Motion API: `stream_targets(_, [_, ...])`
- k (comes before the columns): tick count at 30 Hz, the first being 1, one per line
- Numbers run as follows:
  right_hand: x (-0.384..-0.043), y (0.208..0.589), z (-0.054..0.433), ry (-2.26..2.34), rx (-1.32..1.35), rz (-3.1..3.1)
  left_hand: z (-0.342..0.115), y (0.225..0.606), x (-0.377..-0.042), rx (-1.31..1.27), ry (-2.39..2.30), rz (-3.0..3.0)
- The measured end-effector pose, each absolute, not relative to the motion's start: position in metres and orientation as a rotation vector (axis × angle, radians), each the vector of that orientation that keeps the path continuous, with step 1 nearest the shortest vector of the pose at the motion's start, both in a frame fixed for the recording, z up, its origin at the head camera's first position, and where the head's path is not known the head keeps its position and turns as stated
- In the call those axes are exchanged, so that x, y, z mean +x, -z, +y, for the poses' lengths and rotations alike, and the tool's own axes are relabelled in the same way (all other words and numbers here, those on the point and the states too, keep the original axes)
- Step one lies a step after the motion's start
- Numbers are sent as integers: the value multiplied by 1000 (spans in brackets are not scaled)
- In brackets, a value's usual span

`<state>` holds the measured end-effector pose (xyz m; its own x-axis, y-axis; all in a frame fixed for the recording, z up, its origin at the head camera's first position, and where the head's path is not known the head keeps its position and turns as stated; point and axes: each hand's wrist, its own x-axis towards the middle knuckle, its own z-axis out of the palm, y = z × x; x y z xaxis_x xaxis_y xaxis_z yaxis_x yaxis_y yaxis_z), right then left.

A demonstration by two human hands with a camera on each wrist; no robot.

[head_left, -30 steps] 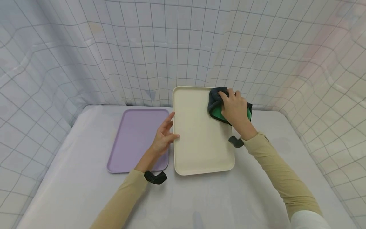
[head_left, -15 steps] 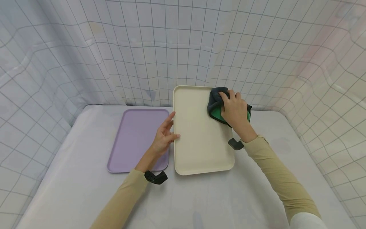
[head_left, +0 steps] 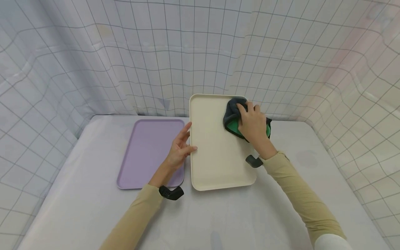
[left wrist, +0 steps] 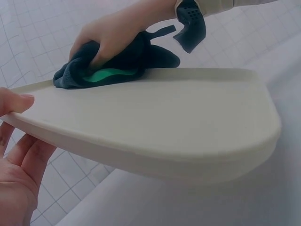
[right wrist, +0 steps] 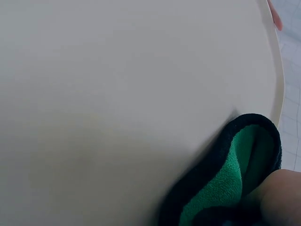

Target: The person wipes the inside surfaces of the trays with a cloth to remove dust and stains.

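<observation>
A cream tray (head_left: 215,152) is held up off the table, its inner face toward the head camera. My left hand (head_left: 177,151) grips its left edge, thumb on the inner face and fingers beneath, as the left wrist view shows on the tray (left wrist: 155,117). With my right hand (head_left: 253,125) I hold a bunched cloth (head_left: 232,110), dark grey with a green side, against the upper right of the tray. In the right wrist view the cloth's green side (right wrist: 216,195) and dark border lie on the tray's surface.
A purple tray (head_left: 150,149) lies flat on the white-covered table (head_left: 200,222), left of the cream tray and partly under my left forearm. A white grid-patterned curtain (head_left: 206,52) hangs behind the table and along both sides.
My right hand and the cloth have shifted slightly left and down over the cream tray, baring more of its top right corner. The left hand keeps its hold in about the same place.
</observation>
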<state>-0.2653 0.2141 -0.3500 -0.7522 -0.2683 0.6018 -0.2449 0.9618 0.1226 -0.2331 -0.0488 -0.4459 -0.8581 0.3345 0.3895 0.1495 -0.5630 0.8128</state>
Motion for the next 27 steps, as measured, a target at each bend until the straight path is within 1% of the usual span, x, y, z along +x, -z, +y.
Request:
stream_targets(7, [-264, 356, 210, 24, 349, -2463, -50, 444, -232, 732, -2566, 1396])
stream_targets(14, [-264, 354, 200, 14, 386, -2438, -52, 443, -236, 766, -2568, 1391])
stream_targets(22, [-265, 351, 189, 21, 397, -2418, -52, 438, -238, 704, -2559, 1422])
stream_targets(27, [-265, 353, 184, 16, 421, -2400, -52, 436, -239, 726, -2545, 1418])
